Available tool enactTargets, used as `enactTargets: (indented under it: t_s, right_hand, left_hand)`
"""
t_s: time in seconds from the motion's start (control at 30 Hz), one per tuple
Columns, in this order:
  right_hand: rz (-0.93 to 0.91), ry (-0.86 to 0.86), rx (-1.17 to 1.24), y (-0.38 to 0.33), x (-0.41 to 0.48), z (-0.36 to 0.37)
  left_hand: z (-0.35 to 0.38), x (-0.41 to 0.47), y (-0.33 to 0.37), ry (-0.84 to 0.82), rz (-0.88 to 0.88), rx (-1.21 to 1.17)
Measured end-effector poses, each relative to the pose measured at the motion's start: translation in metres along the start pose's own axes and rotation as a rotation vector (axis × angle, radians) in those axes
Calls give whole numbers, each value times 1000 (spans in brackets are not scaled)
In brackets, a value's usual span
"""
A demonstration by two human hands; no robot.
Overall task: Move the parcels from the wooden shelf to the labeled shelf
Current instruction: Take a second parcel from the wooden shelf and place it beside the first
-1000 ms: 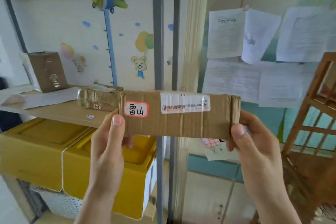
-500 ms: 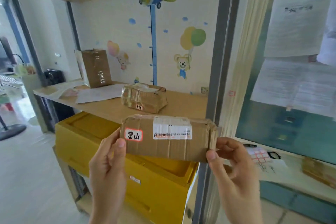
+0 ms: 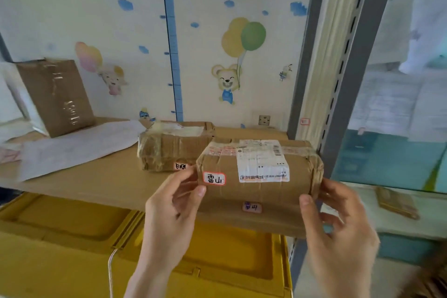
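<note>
A long brown cardboard parcel (image 3: 260, 174) with a white shipping label and a red-edged sticker rests on the front right corner of the shelf board (image 3: 101, 184). A matching red-edged sticker (image 3: 252, 207) sits on the board's front edge just below it. My left hand (image 3: 173, 213) grips the parcel's left end, thumb on the front face. At the parcel's right end my right hand (image 3: 338, 227) holds on, thumb near the lower corner. A second taped parcel (image 3: 173, 146) lies just behind and to the left.
A taller brown box (image 3: 56, 97) leans at the back left, with a white sheet (image 3: 77, 145) lying beside it. Grey metal uprights (image 3: 348, 94) stand right of the parcel. Yellow plastic crates (image 3: 72, 244) fill the level below. A wall socket (image 3: 264, 120) is at the back.
The parcel moved up and forward from mid-air in front of the yellow crates onto the shelf board's front right corner. Both hands stayed on its ends; the view came closer.
</note>
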State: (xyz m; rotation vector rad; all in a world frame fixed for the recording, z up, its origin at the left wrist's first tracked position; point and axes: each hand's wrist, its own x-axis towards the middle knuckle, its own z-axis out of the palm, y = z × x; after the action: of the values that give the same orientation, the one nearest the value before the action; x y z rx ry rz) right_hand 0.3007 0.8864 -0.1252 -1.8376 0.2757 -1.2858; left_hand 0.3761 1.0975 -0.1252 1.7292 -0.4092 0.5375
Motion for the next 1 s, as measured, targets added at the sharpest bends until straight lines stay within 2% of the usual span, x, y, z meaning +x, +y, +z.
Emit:
enactTargets:
  t_s: [0.13, 0.33, 0.47, 0.6, 0.67, 0.73, 0.8, 0.9, 1.0]
  right_hand:
    - [-7, 89, -89, -5, -4, 5]
    - [27, 66, -348, -11, 7, 15]
    - [80, -19, -485, -15, 12, 26]
    - [108, -50, -503, -14, 6, 29]
    - [101, -41, -483, -15, 6, 26]
    - [68, 24, -448, -18, 8, 23]
    - [-28, 73, -409, -22, 11, 23]
    - [-235, -55, -362, -29, 16, 35]
    - [-340, -217, -441, -32, 27, 55]
  left_hand:
    - [-3, 15, -12, -84, 9, 79]
    - [2, 35, -10, -157, 32, 294]
    - [10, 48, -7, -146, 59, 412]
    - [3, 50, -4, -161, 60, 425]
    - [-9, 56, 0, -82, 117, 408]
    - [-24, 73, 5, 37, 207, 438]
    - [-35, 95, 2, 62, 220, 555]
    - [-42, 116, -13, -81, 110, 728]
    - [-65, 125, -33, -170, 115, 711]
